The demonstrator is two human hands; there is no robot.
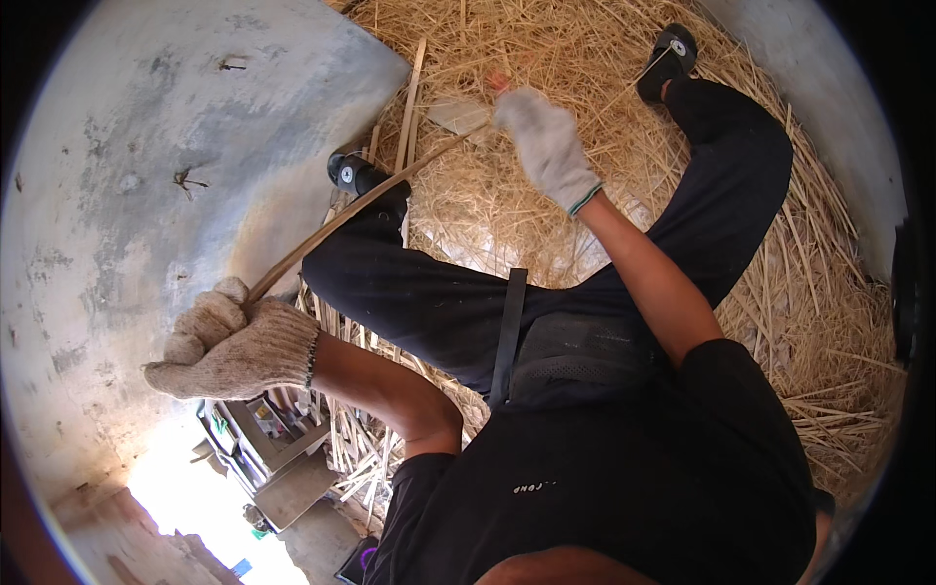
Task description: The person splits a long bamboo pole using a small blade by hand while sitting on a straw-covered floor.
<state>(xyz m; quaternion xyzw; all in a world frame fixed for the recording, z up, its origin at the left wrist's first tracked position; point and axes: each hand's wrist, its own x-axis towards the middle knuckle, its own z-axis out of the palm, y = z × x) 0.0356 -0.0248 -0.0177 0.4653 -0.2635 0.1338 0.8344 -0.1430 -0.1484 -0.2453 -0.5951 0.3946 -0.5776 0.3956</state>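
My left hand (234, 341), in a knitted beige work glove, is closed on one end of a long brown bamboo strip (361, 203) by the left wall. From there the strip slants up and right across my left knee, its far end close to my right hand (549, 146). That hand wears a pale glove with a green cuff edge and is closed; its grip is blurred and hidden. A flat pale grey piece (456, 117) shows just left of it, near the strip's end. Beyond the fist is a blurred reddish thing (498, 80), too unclear to name.
Loose straw-like shavings (595, 44) and thin strips cover the floor around my spread legs. A weathered wall (127, 185) rises on the left, another (799, 68) at upper right. A black strap (509, 336) lies over my lap. At lower left stands a cluttered box-like shelf (263, 429).
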